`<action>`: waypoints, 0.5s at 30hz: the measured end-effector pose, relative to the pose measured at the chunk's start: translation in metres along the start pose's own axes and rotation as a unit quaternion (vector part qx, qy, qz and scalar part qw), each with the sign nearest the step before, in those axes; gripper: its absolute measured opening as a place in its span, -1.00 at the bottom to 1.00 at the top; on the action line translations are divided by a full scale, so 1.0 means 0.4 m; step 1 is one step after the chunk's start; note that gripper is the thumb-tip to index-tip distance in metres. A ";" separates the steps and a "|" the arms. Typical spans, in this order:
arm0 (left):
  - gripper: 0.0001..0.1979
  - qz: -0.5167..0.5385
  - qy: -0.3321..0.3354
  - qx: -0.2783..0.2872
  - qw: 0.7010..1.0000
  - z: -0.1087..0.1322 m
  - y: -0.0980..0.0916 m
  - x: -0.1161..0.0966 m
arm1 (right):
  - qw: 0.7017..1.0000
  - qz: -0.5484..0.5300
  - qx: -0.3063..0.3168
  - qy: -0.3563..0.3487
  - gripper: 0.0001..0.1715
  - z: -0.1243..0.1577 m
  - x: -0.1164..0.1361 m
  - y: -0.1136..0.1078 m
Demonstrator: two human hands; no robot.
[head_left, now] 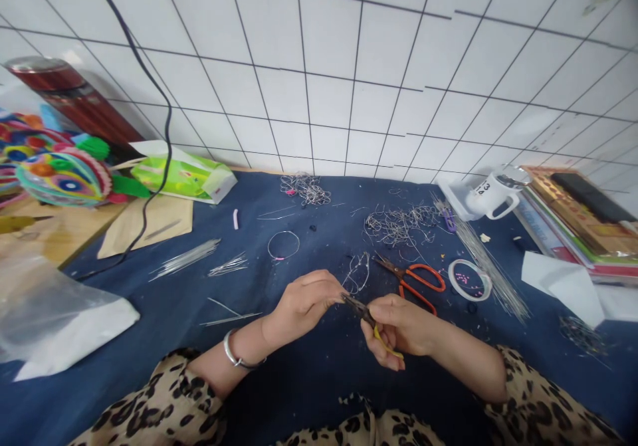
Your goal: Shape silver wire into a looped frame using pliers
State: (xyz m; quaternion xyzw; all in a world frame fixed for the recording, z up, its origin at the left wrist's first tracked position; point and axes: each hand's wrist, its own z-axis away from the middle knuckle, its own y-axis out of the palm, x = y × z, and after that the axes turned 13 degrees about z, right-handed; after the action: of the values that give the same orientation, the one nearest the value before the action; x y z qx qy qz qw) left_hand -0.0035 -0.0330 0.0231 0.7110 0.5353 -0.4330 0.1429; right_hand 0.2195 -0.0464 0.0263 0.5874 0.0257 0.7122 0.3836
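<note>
My right hand [403, 326] is closed around small pliers [359, 308] with dark jaws and yellow handles. The jaws point left, to the fingertips of my left hand [305, 300]. That hand is pinched closed at the jaw tips, where a thin bent wire [357, 273] with small loops reaches the fingers; its gripped end is hidden. Just beyond my right hand lie orange-handled scissors [416, 280], blades partly apart. A round wire ring [284, 245] with a pink bit on it rests on the blue cloth [249, 220], past my left hand.
Tangled wire [401, 225] and another wire heap [305, 189] lie toward the wall. Straight wire bundles [187, 258] are at left, with more [493, 270] at right. A round dish [469, 280] holds pink beads. A white mug [493, 193] stands by stacked books [578, 220]. A black cable [167, 120] hangs at left.
</note>
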 end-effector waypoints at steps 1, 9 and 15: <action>-0.80 0.003 -0.001 0.000 1.000 -0.001 0.001 -0.001 | 1.000 -0.010 0.009 0.003 -0.56 0.000 -0.003 -0.002; -0.84 0.008 -0.015 0.004 1.000 -0.007 0.001 -0.005 | 0.995 -0.065 0.065 0.023 -0.55 -0.006 -0.020 -0.014; -0.85 0.011 -0.024 -0.021 0.999 0.002 0.006 0.006 | 0.994 -0.083 0.070 0.022 -0.55 -0.013 -0.031 -0.005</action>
State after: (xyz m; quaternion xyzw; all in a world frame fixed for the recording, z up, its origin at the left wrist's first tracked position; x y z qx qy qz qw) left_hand -0.0018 -0.0331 0.0201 0.7031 0.5332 -0.4366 0.1755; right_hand 0.2161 -0.0500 0.0137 0.5931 0.1329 0.6867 0.3987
